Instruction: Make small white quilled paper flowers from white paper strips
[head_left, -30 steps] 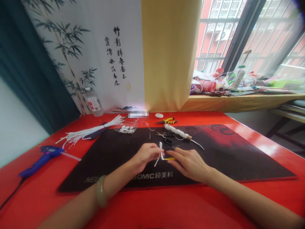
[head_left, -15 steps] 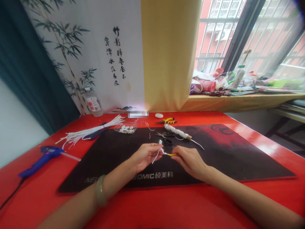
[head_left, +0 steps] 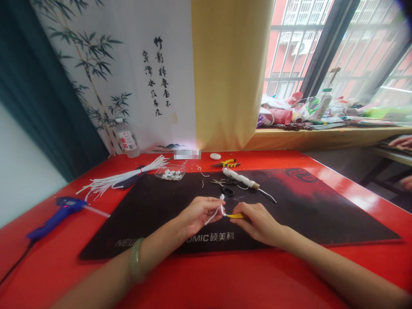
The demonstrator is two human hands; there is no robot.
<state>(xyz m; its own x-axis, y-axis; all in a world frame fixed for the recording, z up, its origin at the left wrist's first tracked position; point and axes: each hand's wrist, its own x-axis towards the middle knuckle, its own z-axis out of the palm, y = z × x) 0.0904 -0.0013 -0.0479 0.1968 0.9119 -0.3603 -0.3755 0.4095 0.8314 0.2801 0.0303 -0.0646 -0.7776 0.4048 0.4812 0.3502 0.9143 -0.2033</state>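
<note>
My left hand (head_left: pixel 202 214) is closed in a pinch on a white cord (head_left: pixel 212 216), its loose end hanging down over the dark mat (head_left: pixel 154 214). A short white piece stands up from between the fingertips. My right hand (head_left: pixel 258 221) grips a slim yellow tool (head_left: pixel 236 216) whose tip meets the white cord beside the left fingertips. I cannot make out the tool's exact kind. Just beyond both hands lie dark-handled scissors (head_left: pixel 228 191). Behind them rests a roll of white cord (head_left: pixel 240 177) with its free end trailing right.
A blue glue gun (head_left: pixel 61 214), a bundle of white cords (head_left: pixel 128 174) and a clear tray (head_left: pixel 184 175) of small white pieces lie left. Yellow-black pliers (head_left: pixel 227 163) and a white oval object (head_left: pixel 215 156) sit at the back. Another person's hand (head_left: pixel 402 141) shows at the right edge.
Both hands have shifted slightly, and more of the yellow tool shows between them. Another person's hands have come into view at the right edge.
</note>
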